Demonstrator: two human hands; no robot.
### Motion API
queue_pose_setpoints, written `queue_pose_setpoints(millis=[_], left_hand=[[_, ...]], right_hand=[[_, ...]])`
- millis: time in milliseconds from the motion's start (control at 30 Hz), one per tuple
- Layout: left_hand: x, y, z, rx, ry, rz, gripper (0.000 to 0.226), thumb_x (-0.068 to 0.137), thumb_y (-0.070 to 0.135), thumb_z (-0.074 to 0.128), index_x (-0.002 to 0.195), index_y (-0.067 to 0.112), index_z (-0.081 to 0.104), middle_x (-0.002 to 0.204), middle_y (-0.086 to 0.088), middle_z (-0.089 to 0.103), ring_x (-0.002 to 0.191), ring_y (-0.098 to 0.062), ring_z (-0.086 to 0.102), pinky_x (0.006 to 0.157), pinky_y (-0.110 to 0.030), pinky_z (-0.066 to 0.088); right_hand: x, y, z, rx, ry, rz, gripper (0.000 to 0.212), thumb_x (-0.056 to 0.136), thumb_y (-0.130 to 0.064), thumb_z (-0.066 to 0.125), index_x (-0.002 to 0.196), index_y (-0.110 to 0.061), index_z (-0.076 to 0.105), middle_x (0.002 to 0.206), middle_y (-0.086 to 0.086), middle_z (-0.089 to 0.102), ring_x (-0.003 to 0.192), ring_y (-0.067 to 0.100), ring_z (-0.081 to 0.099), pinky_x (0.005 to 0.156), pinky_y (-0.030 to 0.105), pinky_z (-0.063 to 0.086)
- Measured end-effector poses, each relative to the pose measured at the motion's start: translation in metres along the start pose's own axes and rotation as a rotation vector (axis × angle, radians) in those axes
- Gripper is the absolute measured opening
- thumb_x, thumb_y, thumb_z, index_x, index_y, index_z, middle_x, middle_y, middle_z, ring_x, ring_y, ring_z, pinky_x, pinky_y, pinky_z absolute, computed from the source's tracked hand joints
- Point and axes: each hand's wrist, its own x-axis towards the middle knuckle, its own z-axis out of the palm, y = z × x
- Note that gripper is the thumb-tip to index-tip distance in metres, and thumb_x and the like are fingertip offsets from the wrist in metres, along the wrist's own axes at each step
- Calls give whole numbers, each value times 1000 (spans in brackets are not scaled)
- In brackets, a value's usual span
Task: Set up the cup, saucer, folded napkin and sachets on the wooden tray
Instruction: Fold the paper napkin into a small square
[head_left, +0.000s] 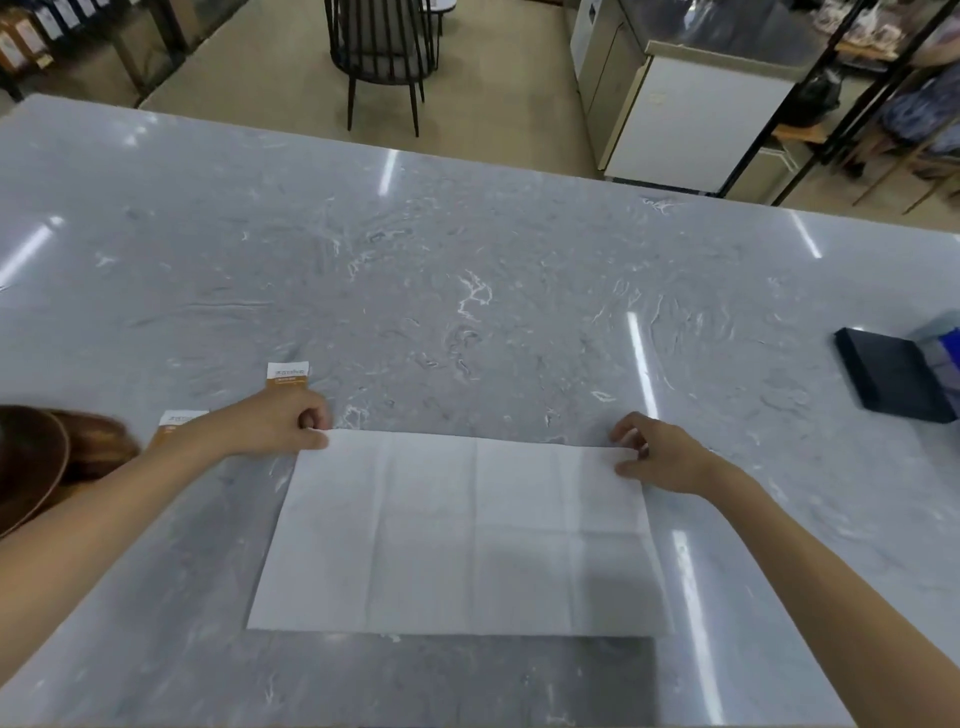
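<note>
A white paper napkin (457, 535) lies spread flat on the grey marble table (467, 291), creased into panels. My left hand (283, 423) pinches its far left corner. My right hand (657, 457) pinches its far right corner. Two orange-and-white sachets lie left of the napkin: one sachet (288, 375) just beyond my left hand, the other sachet (174, 427) partly behind my left forearm. The round wooden tray (31, 462) shows only in part at the left edge. No cup or saucer is in view.
A dark flat box (893, 382) with a blue item beside it sits at the table's right edge. Beyond the far edge stand a black chair (382, 52) and a white cabinet (691, 114).
</note>
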Motion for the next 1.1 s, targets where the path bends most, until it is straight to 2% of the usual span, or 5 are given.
queue_pose_setpoints(millis=[233, 400, 533, 767, 1100], left_hand=[[-12, -4, -8, -198, 73, -18, 17, 85, 9, 79, 76, 21, 70, 73, -1, 75, 56, -14, 70, 58, -18, 54], [-22, -9, -21, -244, 209, -15, 23, 82, 20, 82, 83, 42, 77, 82, 14, 78, 76, -4, 73, 77, -24, 56], [-26, -1, -35, -297, 237, -1, 10, 77, 43, 84, 87, 45, 81, 87, 22, 79, 84, 2, 73, 81, -22, 57], [-29, 26, -65, -255, 339, 40, 20, 80, 27, 85, 84, 47, 82, 86, 26, 78, 84, 11, 70, 71, -1, 47], [-61, 65, -111, -113, 483, 59, 15, 83, 20, 83, 95, 28, 84, 90, 15, 80, 84, 1, 72, 75, -19, 52]], right_hand=[[0, 0, -19, 54, -146, -47, 14, 84, -23, 82, 79, -26, 69, 78, -10, 62, 70, 7, 56, 66, 17, 42], [-9, -1, -50, 254, -164, -48, 25, 77, -46, 86, 87, -24, 79, 61, -12, 62, 56, 1, 54, 50, 13, 38], [-16, -3, -72, 320, -140, -58, 20, 76, -38, 89, 87, -22, 81, 75, -1, 78, 68, 7, 70, 49, 14, 40], [-37, -7, -99, 431, -121, -105, 28, 78, -42, 86, 100, -25, 84, 100, 3, 82, 98, 14, 78, 89, 19, 59], [-70, -18, -136, 308, 164, -242, 34, 60, -62, 84, 81, -34, 84, 75, -7, 79, 69, 2, 73, 52, 13, 52]])
